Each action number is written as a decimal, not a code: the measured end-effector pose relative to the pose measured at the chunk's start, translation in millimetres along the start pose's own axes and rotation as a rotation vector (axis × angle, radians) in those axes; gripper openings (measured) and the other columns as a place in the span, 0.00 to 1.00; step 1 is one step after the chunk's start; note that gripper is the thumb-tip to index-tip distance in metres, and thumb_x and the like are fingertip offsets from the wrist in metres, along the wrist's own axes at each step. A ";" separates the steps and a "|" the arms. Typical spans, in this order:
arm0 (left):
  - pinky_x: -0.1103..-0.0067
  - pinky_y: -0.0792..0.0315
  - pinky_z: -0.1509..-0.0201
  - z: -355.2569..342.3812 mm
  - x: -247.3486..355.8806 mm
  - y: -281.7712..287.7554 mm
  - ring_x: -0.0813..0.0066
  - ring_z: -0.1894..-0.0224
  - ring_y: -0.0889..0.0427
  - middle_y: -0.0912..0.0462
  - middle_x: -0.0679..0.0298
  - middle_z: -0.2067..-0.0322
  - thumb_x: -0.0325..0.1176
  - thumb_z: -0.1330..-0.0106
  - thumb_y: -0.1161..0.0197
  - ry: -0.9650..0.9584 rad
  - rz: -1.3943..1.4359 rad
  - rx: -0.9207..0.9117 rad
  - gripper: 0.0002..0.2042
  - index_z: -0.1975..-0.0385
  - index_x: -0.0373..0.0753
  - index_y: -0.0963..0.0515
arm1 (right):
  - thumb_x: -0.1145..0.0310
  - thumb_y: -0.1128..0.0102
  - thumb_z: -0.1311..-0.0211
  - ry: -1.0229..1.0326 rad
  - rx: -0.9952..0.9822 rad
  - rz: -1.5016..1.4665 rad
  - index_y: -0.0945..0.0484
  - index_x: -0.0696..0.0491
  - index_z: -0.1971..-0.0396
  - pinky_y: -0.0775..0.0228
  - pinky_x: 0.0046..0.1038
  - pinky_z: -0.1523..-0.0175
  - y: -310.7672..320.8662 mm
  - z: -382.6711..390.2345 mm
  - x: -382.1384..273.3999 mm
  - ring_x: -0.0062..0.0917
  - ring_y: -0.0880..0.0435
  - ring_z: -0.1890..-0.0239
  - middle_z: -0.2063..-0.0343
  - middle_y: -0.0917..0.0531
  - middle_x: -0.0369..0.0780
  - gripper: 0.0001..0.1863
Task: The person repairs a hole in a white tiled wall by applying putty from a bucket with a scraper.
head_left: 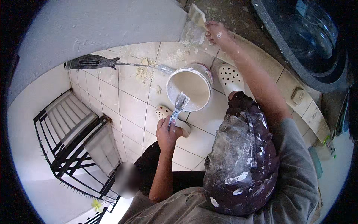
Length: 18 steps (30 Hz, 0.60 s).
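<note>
While the right hand (217, 34) reaches out to the end of a low white wall (112, 26), its fingers curled tightly around the edge of a pale, flat spreader (197, 15), the left hand (168, 132) holds a smeared putty knife (179, 104) nearer the body. The left fingers are wrapped around the handle, the blade angled up and away over the near rim of a bucket (172, 80). Just beyond the left hand, that bucket stands on the tiled floor (130, 97), partly filled with pale compound (192, 87); from the right hand it sits below, toward the body. Whether the spreader touches the wall is hard to tell.

Judged by the pose, the step in hand is spreading or smoothing compound at the wall's end, the knife ready for reloading. The next move would seem to call for a flat, even stroke from the right hand, with the left keeping its knife above the bucket to catch drips.

Beyond and left of the left hand lies a black-handled tool (89, 62), near scattered crumbs (141, 76). Right of the right hand is a dark tub (283, 48).
</note>
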<state>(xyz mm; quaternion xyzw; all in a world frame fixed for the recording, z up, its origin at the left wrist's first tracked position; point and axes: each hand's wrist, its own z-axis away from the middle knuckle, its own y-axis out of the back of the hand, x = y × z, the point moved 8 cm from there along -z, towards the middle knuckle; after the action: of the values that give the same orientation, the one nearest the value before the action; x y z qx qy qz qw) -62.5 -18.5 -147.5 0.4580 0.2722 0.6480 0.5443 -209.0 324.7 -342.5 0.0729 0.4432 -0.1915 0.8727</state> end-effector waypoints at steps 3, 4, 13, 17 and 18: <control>0.68 0.29 0.61 -1.2 2.9 1.0 0.55 0.65 0.22 0.24 0.53 0.67 0.31 0.37 0.43 -0.019 0.022 0.019 0.13 0.55 0.34 0.23 | 0.64 0.48 0.39 0.174 -0.130 0.086 0.21 0.55 0.63 0.29 0.26 0.78 -31.5 -2.3 37.9 0.25 0.24 0.85 0.81 0.21 0.40 0.12; 0.70 0.29 0.58 -2.5 3.6 2.8 0.57 0.63 0.22 0.23 0.53 0.65 0.29 0.38 0.42 0.051 0.016 -0.025 0.14 0.54 0.33 0.23 | 0.64 0.48 0.39 0.331 -0.212 0.224 0.21 0.54 0.63 0.31 0.23 0.79 -50.3 14.5 22.3 0.23 0.25 0.85 0.82 0.22 0.40 0.12; 0.72 0.29 0.55 0.6 -1.6 2.6 0.59 0.60 0.22 0.23 0.53 0.64 0.27 0.39 0.42 0.131 0.051 -0.055 0.15 0.52 0.32 0.24 | 0.66 0.48 0.39 -0.092 -0.224 0.098 0.22 0.58 0.64 0.29 0.25 0.76 -37.3 39.3 39.3 0.23 0.23 0.80 0.81 0.22 0.40 0.12; 0.70 0.29 0.62 1.4 3.3 -1.9 0.57 0.67 0.23 0.24 0.53 0.69 0.30 0.38 0.42 -0.005 0.022 0.012 0.13 0.55 0.33 0.23 | 0.68 0.51 0.42 0.522 0.278 0.383 0.22 0.61 0.68 0.25 0.34 0.68 11.9 -17.6 -4.4 0.35 0.18 0.72 0.77 0.19 0.45 0.13; 0.70 0.29 0.62 0.8 3.3 -0.8 0.57 0.67 0.23 0.24 0.53 0.69 0.30 0.38 0.42 -0.008 0.023 0.010 0.13 0.55 0.33 0.23 | 0.68 0.51 0.42 0.522 0.282 0.384 0.22 0.61 0.68 0.25 0.34 0.68 11.8 -16.7 -6.5 0.35 0.18 0.72 0.77 0.19 0.45 0.13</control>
<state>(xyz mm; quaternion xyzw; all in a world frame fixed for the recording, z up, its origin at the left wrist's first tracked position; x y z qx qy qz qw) -61.4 -15.3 -146.8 0.4665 0.2681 0.6509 0.5355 -220.1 342.3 -347.8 0.3212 0.5987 -0.0580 0.7315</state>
